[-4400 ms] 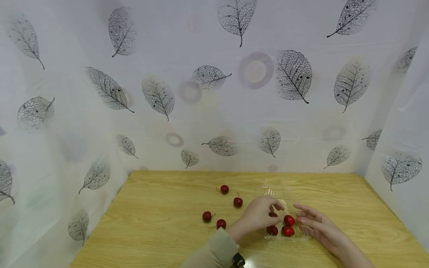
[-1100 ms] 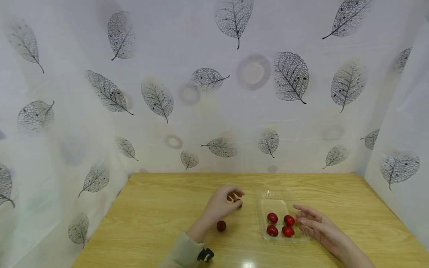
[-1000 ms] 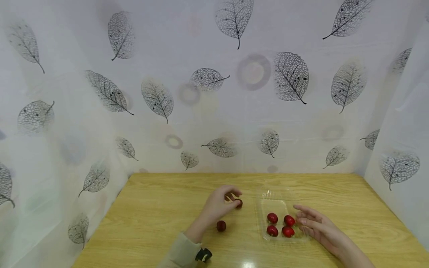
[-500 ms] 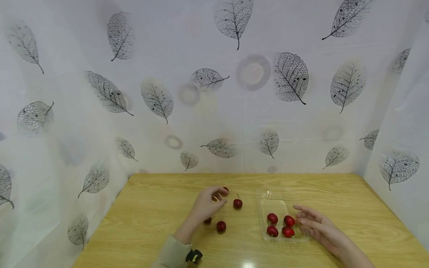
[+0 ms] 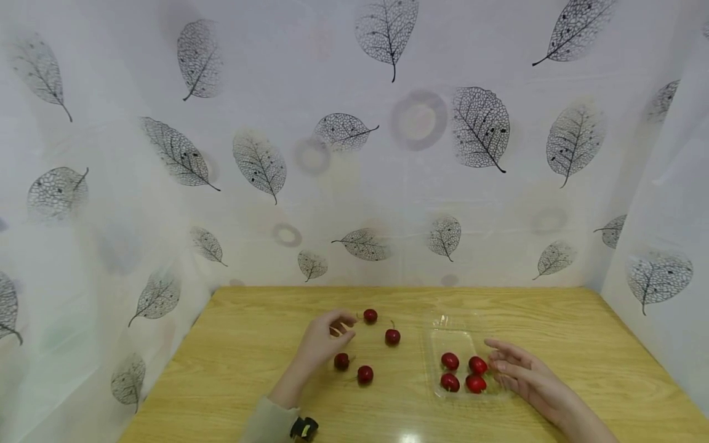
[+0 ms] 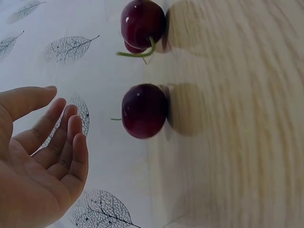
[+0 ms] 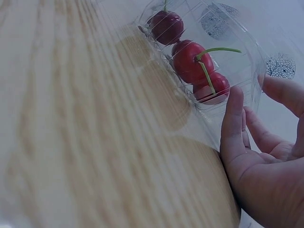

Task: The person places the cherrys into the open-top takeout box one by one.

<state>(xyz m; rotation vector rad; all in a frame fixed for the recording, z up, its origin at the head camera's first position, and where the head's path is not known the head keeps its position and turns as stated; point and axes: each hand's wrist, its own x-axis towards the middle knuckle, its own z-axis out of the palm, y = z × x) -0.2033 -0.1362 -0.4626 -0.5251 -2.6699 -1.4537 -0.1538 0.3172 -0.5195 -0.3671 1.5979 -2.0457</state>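
Observation:
In the head view my left hand (image 5: 327, 335) hovers beside several loose cherries on the left part of the table, among them a cherry at the back (image 5: 370, 315) and another (image 5: 341, 361) just below the hand. The left wrist view shows its fingers loosely bent and empty, with a stemmed cherry (image 6: 144, 110) off the fingertips. A clear plastic box (image 5: 431, 344) stands on the right, with several red cherries in its near half, such as one at front right (image 5: 476, 384). My right hand (image 5: 526, 375) rests at the box's right wall (image 7: 259, 90), fingers extended along it.
A wooden table (image 5: 266, 307) lies beneath everything. Behind it and at both sides hangs a pale curtain (image 5: 388, 191) printed with dark leaves. A dark wristband (image 5: 303, 427) sits at my left sleeve.
My left hand has come away from the box and drawn back leftward over the loose cherries, uncovering them. The cherries in the box and my right hand stay in place.

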